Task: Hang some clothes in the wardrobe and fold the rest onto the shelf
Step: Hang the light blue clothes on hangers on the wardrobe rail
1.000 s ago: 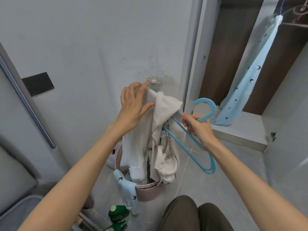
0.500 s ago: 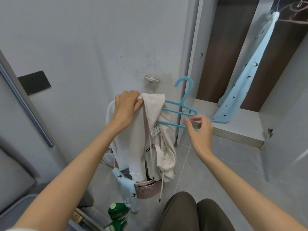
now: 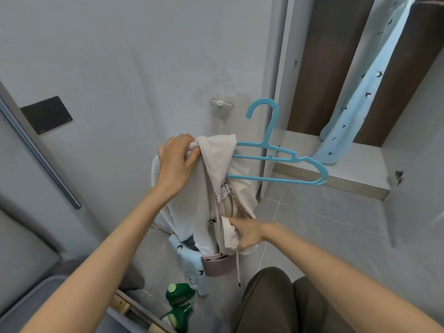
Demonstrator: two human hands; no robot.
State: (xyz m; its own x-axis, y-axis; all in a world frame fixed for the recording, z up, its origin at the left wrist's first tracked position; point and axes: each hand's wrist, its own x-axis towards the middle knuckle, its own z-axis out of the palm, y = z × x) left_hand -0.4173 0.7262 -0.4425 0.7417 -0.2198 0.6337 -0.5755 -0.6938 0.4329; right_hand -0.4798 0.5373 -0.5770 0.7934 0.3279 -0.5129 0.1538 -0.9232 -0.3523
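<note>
A cream hooded garment point(image 3: 216, 179) hangs in front of me over a pink laundry basket point(image 3: 217, 264). My left hand point(image 3: 176, 164) grips its upper left shoulder. A blue plastic hanger point(image 3: 276, 155) has its left end tucked inside the garment's neck, and its right arm and hook stick out free. My right hand point(image 3: 246, 233) is lower down, closed on a fold of the same garment just above the basket. A light blue bird-print cloth point(image 3: 192, 265) drapes over the basket's rim.
The open wardrobe is at the right, with a pale shelf point(image 3: 355, 164) and a light blue bird-print garment point(image 3: 360, 92) hanging inside. A wall hook point(image 3: 221, 103) sits above the garment. A green bottle point(image 3: 179, 296) stands on the tiled floor near my knees.
My right hand let go of the hanger and dropped to grasp the garment's lower part. The hanger now stays lodged in the garment, hook upright. My left hand kept its grip.
</note>
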